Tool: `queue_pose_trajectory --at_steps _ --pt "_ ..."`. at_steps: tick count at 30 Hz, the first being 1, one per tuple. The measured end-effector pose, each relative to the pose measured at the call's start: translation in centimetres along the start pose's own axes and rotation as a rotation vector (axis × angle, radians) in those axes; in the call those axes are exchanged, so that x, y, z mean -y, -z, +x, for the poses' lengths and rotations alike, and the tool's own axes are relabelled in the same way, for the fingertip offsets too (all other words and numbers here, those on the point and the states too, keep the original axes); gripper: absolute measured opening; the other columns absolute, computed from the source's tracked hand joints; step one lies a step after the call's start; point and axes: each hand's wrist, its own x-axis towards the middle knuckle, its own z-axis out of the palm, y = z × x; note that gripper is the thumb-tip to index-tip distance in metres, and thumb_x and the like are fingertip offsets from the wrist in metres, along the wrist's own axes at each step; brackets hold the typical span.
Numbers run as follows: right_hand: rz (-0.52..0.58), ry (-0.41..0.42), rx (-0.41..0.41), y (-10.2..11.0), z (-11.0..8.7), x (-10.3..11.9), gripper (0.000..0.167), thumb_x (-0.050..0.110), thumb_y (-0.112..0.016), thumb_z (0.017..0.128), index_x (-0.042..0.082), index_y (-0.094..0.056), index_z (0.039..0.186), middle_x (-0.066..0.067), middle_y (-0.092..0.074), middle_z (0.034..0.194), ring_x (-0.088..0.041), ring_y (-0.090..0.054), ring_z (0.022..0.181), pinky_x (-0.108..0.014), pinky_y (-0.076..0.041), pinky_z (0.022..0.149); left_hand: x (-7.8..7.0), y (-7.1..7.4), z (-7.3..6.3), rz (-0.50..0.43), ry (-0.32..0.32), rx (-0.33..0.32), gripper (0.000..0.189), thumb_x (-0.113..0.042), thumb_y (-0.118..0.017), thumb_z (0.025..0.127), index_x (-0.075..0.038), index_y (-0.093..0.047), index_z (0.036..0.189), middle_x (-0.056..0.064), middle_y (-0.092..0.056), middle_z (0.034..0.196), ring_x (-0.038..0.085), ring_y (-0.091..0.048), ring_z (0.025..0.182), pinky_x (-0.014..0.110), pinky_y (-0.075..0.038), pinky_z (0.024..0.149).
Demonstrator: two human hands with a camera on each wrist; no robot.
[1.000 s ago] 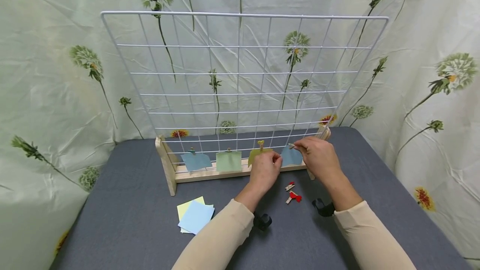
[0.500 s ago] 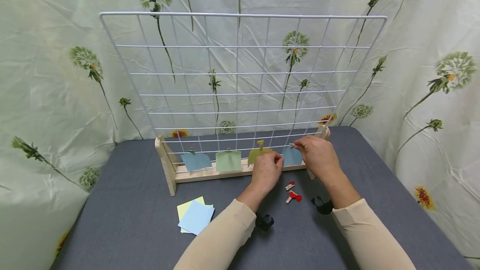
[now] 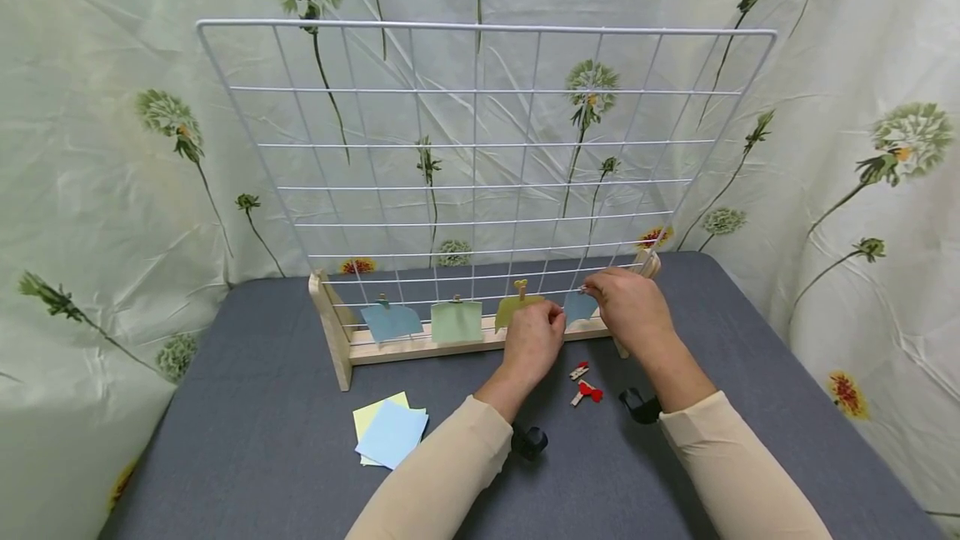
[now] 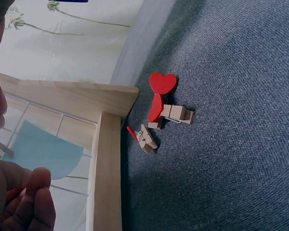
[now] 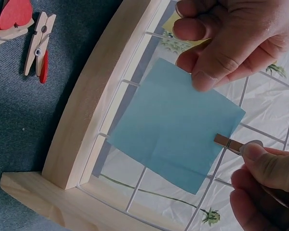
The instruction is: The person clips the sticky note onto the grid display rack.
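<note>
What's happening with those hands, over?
Left hand pinches blue note. Right hand pinches clothespin at its edge. Wire grid behind. Nothing visibly in the way.

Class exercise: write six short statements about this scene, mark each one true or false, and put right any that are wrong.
1. The right hand pinches a peg. True.
2. The left hand holds nothing. False: it pinches a blue note by its edge.
3. The green note hangs between the far-left note and the yellow note. True.
4. The grid is black. False: it is white.
5. Loose pegs with red trim lie on the table. True.
6. In the head view, the sheets lie to the right of the loose pegs. False: they lie to the left.
</note>
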Motion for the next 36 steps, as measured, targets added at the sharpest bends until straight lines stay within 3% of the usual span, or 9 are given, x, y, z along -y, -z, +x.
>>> queue_pose_trajectory --at_steps 9,16,19,27,36 --pt "-0.004 -0.017 -0.007 -0.2 -0.2 0.2 0.011 0.011 -0.077 0.089 0.006 -0.079 0.099 -0.010 -0.076 0.094 -0.028 -0.074 0.085 -0.045 -0.059 0.072 0.0 0.2 -0.2 0.004 -0.006 0.002 0.012 -0.019 -0.072 0.096 -0.011 -0.079 0.095 0.001 -0.076 0.084 0.014 -0.067 0.071 0.024 -0.053 0.063" --pt "0.024 -0.021 -0.141 0.0 -0.7 0.5 0.012 0.014 -0.081 0.086 0.005 -0.078 0.093 -0.011 -0.075 0.087 -0.027 -0.072 0.076 -0.045 -0.057 0.066 0.4 0.3 -0.6 0.024 -0.003 0.027 0.014 -0.021 -0.071 0.097 -0.012 -0.079 0.090 0.000 -0.074 0.078 0.012 -0.063 0.066 0.022 -0.049 0.060" --pt "0.032 -0.033 -0.159 0.1 -0.9 0.6 0.012 0.015 -0.082 0.086 0.006 -0.078 0.093 -0.011 -0.075 0.088 -0.026 -0.072 0.075 -0.044 -0.057 0.065 0.5 0.3 -0.7 0.015 0.003 0.028 0.014 -0.020 -0.071 0.097 -0.012 -0.078 0.089 -0.001 -0.073 0.075 0.010 -0.060 0.063 0.022 -0.047 0.058" --pt "0.044 -0.105 -0.101 0.5 -1.4 0.9 0.010 0.014 -0.079 0.089 0.005 -0.078 0.094 -0.012 -0.076 0.091 -0.027 -0.071 0.080 -0.045 -0.057 0.067 0.6 0.4 -1.3 0.015 0.013 0.033 0.014 -0.021 -0.072 0.096 -0.013 -0.079 0.089 -0.002 -0.073 0.076 0.008 -0.059 0.063 0.022 -0.047 0.058" --pt "0.080 -0.172 -0.068 0.8 -2.3 1.1 0.011 0.015 -0.077 0.091 0.005 -0.078 0.095 -0.010 -0.074 0.085 -0.025 -0.066 0.072 -0.044 -0.053 0.063 1.4 0.9 -2.3 0.010 0.010 0.036 0.013 -0.019 -0.072 0.095 -0.012 -0.079 0.087 -0.002 -0.073 0.076 0.009 -0.060 0.065 0.022 -0.048 0.060"
